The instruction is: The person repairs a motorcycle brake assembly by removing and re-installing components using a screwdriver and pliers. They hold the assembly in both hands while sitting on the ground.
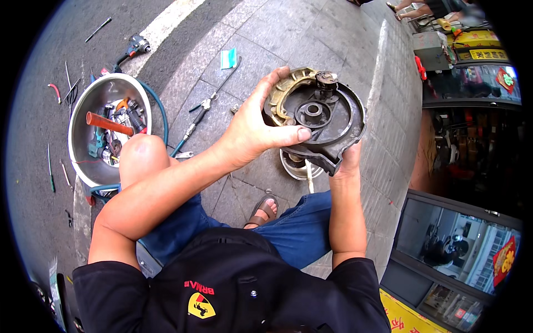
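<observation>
My left hand [255, 125] grips the left side of a round dark metal housing [333, 133], thumb across its front and fingers around the rim. The housing is held up, tilted toward me, with a central hub, a brass-coloured curved part [280, 100] along its left and a dark cylindrical fitting [326, 81] at the top. My right hand [347, 164] holds the lower right of the housing from behind, its fingers mostly hidden. Below and behind the housing, a silver bowl [297, 172] with a light handle-like stick stands on the pavement, partly hidden.
A large metal basin [75, 139] of tools is at left by my knee. An air hose tool [189, 133], teal packet [228, 59], drill [133, 50] and several loose tools lie on the ground. Glass shop fronts [449, 233] line the right; people's legs [416, 11] show far top right.
</observation>
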Tool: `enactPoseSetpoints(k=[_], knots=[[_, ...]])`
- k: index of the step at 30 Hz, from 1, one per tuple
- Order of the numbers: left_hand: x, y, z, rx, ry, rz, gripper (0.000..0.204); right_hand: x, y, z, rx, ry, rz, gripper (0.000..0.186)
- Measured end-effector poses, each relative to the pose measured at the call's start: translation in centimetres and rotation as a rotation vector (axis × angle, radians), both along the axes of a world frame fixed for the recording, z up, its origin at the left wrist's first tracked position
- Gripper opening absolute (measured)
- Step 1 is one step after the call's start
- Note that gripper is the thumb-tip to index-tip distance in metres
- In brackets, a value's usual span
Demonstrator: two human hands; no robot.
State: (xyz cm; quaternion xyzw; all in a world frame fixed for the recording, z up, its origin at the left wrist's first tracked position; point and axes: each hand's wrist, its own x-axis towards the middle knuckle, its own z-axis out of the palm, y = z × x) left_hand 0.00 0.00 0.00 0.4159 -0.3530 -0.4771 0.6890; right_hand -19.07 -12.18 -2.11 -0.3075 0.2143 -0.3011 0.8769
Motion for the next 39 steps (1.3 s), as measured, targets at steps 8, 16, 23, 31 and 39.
enactPoseSetpoints(k=[8, 16, 23, 31, 39], knots=[[-0.1, -0.2, 0.0, 0.053, 0.157, -0.011, 0.113, 2.1, 1.0, 0.1, -0.286, 0.178, -0.116, 0.050], [0.3, 0.1, 0.1, 0.058, 0.146, -0.027, 0.114, 2.9, 1.4, 0.2, -0.255, 0.174, -0.113, 0.050], [1.0, 0.1, 0.3, 0.024, 0.121, -0.058, 0.118, 2.7, 1.1, 0.2, -0.263, 0.159, -0.125, 0.049], [1.4, 0.3, 1.0, 0.015, 0.309, -0.098, 0.107, 2.5, 0.5, -0.6, -0.285, 0.144, -0.065, 0.051], [1.9, -0.2, 1.0, 0.033, 0.128, 0.001, 0.076, 3.6, 2.8, 1.1, -0.209, 0.068, -0.060, 0.052]])
